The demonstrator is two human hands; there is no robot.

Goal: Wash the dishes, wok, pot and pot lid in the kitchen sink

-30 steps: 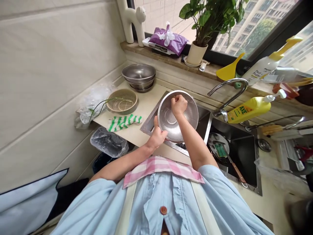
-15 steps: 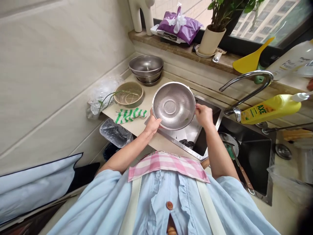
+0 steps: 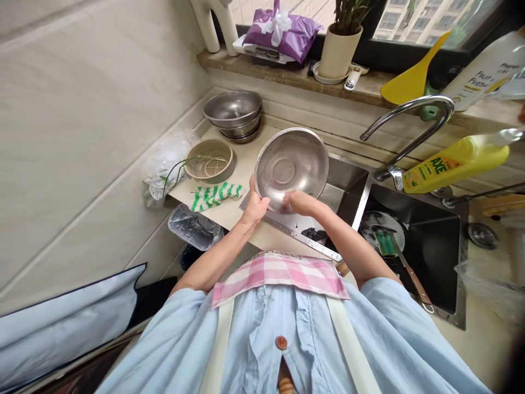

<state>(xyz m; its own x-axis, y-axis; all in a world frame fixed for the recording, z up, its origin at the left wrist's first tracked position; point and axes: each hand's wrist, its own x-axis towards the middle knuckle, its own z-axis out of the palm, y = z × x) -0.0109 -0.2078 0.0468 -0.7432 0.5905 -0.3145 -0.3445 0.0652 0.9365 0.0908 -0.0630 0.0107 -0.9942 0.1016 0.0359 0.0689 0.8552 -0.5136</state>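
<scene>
A stainless steel colander with a perforated wall is tilted toward me above the left sink basin. My left hand grips its rim at the lower left, thumb over the edge. My right hand reaches inside the bowl, low on the near side. Its fingers are curled together against the perforated wall, and whatever they pinch, if anything, is too small to make out. Below the colander, a dark scouring pad lies near the sink's front edge.
Left of the colander are a green-striped cloth, a beige basket and stacked metal bowls. The right basin holds a plate, a green sponge and a wooden-handled utensil. A faucet arches behind.
My right hand has left the colander's right rim and moved left into the bowl. The colander is tilted a little differently, still in my left hand. The view has shifted slightly.
</scene>
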